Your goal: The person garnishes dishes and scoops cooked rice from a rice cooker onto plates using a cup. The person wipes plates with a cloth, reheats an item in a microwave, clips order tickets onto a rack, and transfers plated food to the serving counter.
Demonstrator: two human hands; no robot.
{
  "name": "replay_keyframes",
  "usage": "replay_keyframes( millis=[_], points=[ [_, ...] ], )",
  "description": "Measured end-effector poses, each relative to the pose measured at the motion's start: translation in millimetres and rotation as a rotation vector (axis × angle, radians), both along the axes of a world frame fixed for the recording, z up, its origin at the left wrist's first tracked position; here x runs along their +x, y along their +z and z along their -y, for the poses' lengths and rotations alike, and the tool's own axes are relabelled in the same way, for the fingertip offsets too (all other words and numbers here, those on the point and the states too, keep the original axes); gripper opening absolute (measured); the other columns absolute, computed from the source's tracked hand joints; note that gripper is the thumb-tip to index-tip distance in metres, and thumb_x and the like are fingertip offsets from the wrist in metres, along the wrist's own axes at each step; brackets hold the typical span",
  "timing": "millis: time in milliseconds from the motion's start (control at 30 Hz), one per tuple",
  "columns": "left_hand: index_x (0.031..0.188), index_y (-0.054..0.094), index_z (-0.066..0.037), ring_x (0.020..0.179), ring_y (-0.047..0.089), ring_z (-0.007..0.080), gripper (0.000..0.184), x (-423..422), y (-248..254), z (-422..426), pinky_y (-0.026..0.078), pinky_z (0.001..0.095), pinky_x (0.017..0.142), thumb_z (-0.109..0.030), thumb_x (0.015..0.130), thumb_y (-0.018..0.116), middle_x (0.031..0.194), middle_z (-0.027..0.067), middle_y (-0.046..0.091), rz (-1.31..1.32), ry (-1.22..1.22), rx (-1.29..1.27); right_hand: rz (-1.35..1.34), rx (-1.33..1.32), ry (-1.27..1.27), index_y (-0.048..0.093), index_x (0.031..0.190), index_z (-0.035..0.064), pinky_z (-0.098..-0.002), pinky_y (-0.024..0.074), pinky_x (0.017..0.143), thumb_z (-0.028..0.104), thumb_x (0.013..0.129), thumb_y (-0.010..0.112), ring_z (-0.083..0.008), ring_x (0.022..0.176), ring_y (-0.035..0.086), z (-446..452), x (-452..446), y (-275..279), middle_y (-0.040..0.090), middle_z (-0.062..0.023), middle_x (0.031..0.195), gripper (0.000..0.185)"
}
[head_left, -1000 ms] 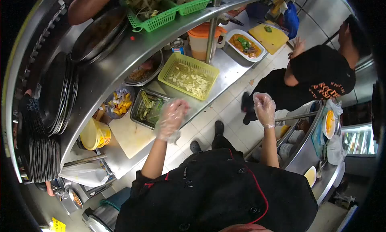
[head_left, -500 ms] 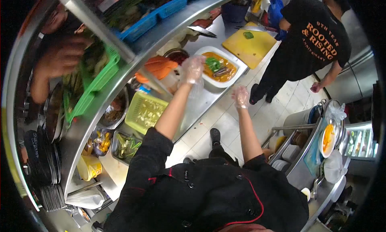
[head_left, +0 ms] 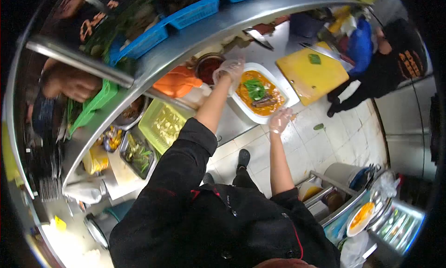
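Observation:
A white oval dish (head_left: 242, 103) sits near the counter's edge, holding orange stew with chopped green leaves (head_left: 255, 89) and dark pieces (head_left: 265, 102) on top. My left hand (head_left: 229, 73), in a clear plastic glove, is at the dish's upper left rim with its fingers stretched out. My right hand (head_left: 280, 121), gloved the same way, is at the lower right rim, fingers extended to the right. Whether either hand presses on the rim is hard to tell. Behind my left hand stands a bowl of dark red food (head_left: 207, 69).
To the right lie a yellow cutting board (head_left: 304, 79) and a knife (head_left: 325, 51); another knife (head_left: 258, 38) is farther back. Left are an orange plastic item (head_left: 179, 82) and a yellow-green basket (head_left: 165, 124). A co-worker (head_left: 390, 59) stands right. A green scrap (head_left: 318, 126) lies on the floor.
My right hand has come in from beside the counter to the dish's lower right rim. The view has shifted, and the co-worker now appears farther right.

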State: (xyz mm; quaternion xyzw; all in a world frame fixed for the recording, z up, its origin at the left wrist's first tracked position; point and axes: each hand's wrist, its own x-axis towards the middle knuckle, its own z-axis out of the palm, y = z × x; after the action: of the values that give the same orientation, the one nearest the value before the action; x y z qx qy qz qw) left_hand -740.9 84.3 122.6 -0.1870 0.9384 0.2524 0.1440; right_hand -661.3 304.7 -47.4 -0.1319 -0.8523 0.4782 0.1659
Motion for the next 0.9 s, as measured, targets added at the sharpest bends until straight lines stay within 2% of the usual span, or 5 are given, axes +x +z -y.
replay_keyframes(
  millis=[133,267,367,467,900],
  points=[
    [0.133,0.026,0.001,0.099,0.057,0.0346,0.061,46.8,13.6,-11.9,0.04,0.0416,0.091,-0.039,0.088,0.017,0.11,0.0241,0.058,0.062,-0.082,-0.134,-0.075,0.149,0.079,0.047,0.093,-0.0016,-0.0461,0.0401,0.069,0.016,0.093,0.039,-0.0386,0.074,0.053,-32.7,-2.5,-2.6,0.055,-0.0247,0.085,0.019],
    [0.116,0.055,0.005,0.118,0.046,0.037,0.101,108.1,33.3,-29.3,0.029,0.0402,0.103,-0.072,0.082,-0.001,0.115,0.027,0.055,-0.032,0.25,0.258,0.143,-0.008,0.235,0.048,0.093,-0.0014,-0.0454,0.0401,0.073,0.015,0.093,0.04,-0.037,0.082,0.054,-57.8,21.3,45.4,0.055,-0.025,0.09,0.019],
    [0.143,0.01,0.001,0.097,0.056,0.0333,0.064,147.2,-43.5,-18.9,0.043,0.0414,0.082,-0.008,0.085,0.035,0.133,0.0294,0.037,-0.186,-0.015,0.229,0.102,0.027,0.279,0.048,0.095,-0.0021,-0.0438,0.0407,0.075,0.016,0.093,0.041,-0.036,0.085,0.054,-73.8,54.7,62.8,0.056,-0.0246,0.093,0.02],
    [0.139,0.028,-0.001,0.127,0.037,0.0267,0.077,215.1,-12.4,-26.8,0.023,0.0308,0.108,-0.06,0.092,0.012,0.135,0.0203,0.041,-0.286,0.321,0.436,-0.049,0.061,0.307,0.049,0.1,-0.0021,-0.0395,0.0421,0.075,0.02,0.094,0.042,-0.0321,0.083,0.055,-83.9,90.5,68.8,0.057,-0.0211,0.09,0.024],
    [0.129,0.04,0.008,0.116,0.047,0.0259,0.098,512.6,38.3,29.9,0.033,0.0379,0.1,-0.075,0.082,0.016,0.126,0.0174,0.05,-0.439,0.829,1.223,0.148,0.043,0.924,0.05,0.107,-0.0057,-0.0358,0.0417,0.082,0.024,0.097,0.042,-0.0263,0.087,0.053,14.8,238.3,157.4,0.057,-0.0203,0.095,0.033]
  ],
)
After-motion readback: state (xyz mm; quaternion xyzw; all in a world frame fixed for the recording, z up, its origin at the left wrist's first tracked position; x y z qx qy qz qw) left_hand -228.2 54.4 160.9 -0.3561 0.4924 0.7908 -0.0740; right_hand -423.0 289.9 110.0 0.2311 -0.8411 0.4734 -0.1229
